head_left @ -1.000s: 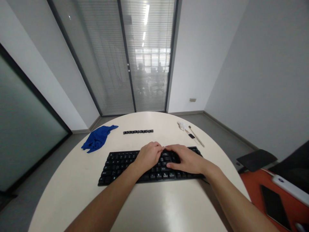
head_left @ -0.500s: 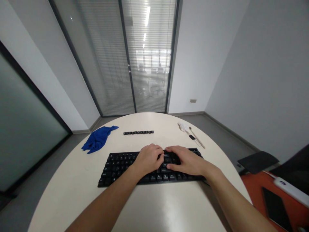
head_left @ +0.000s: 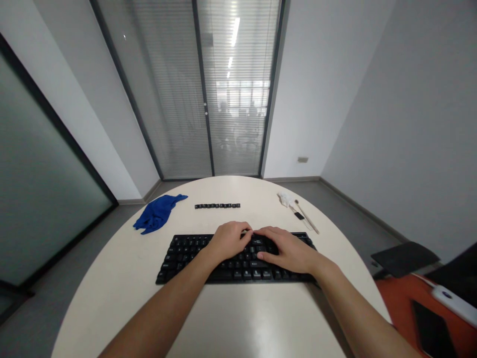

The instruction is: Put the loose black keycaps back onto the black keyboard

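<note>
A black keyboard (head_left: 186, 248) lies across the white round table. My left hand (head_left: 231, 238) is over its middle, fingers bent together near the top key row; whatever is between the fingertips is too small to make out. Just to the right, my right hand (head_left: 285, 248) rests on the keys with thumb and fingers apart, its fingertips close to those of the left. Beyond the keyboard, several loose black keycaps (head_left: 217, 206) form a straight row.
A crumpled blue cloth (head_left: 158, 214) lies at the table's left edge. At the right are a white crumpled item (head_left: 285, 200), a thin stick (head_left: 307, 217) and a small black piece (head_left: 298, 216). An orange chair (head_left: 397, 298) holds a dark flat device (head_left: 433, 328).
The view has shifted slightly. My left fingertips have moved a little toward the top edge of the keyboard, nearer to my right fingertips.
</note>
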The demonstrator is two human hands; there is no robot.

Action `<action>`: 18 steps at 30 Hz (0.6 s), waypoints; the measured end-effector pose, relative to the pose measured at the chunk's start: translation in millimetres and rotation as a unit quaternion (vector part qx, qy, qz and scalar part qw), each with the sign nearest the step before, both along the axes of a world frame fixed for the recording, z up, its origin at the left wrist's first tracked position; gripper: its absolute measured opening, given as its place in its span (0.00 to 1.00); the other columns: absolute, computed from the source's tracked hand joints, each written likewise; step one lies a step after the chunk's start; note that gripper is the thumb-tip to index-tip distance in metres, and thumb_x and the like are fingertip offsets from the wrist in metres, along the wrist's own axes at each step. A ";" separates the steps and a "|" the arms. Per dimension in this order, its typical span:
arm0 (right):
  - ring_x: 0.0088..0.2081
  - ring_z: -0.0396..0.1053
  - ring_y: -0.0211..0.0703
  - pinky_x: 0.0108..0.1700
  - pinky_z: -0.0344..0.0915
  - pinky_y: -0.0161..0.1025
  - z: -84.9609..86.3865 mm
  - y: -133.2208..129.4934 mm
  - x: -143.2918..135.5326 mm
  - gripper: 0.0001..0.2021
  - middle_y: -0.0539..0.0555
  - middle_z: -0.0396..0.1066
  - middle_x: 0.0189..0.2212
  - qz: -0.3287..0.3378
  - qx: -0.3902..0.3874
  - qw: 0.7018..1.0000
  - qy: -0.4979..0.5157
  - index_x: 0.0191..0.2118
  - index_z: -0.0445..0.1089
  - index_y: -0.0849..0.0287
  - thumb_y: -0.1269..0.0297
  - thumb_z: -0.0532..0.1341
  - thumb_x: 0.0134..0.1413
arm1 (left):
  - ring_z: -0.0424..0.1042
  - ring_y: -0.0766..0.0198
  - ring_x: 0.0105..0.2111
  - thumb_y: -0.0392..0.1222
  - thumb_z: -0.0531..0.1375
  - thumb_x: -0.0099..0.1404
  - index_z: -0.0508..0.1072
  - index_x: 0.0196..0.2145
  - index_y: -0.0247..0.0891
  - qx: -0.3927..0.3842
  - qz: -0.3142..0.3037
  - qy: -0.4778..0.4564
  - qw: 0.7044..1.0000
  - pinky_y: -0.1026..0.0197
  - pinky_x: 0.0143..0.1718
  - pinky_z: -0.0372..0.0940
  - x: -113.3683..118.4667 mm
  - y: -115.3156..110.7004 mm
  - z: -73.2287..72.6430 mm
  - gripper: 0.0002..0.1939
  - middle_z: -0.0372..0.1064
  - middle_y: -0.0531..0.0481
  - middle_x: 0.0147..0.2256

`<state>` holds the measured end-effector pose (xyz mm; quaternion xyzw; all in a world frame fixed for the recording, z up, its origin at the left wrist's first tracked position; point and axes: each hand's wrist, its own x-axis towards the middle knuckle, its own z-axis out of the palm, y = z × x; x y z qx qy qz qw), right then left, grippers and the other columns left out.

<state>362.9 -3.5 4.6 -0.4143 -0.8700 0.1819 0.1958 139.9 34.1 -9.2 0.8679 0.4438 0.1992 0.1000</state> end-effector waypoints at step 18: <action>0.55 0.69 0.54 0.60 0.64 0.52 -0.6 -1.0 -2.2 0.20 0.59 0.72 0.54 -0.015 0.011 1.000 -0.013 0.58 0.67 0.56 0.52 0.57 0.66 | 0.65 0.49 0.53 0.34 0.58 0.69 0.77 0.46 0.37 0.075 0.083 0.127 0.986 0.51 0.53 0.63 8.7 102.1 -6.9 0.10 0.75 0.40 0.48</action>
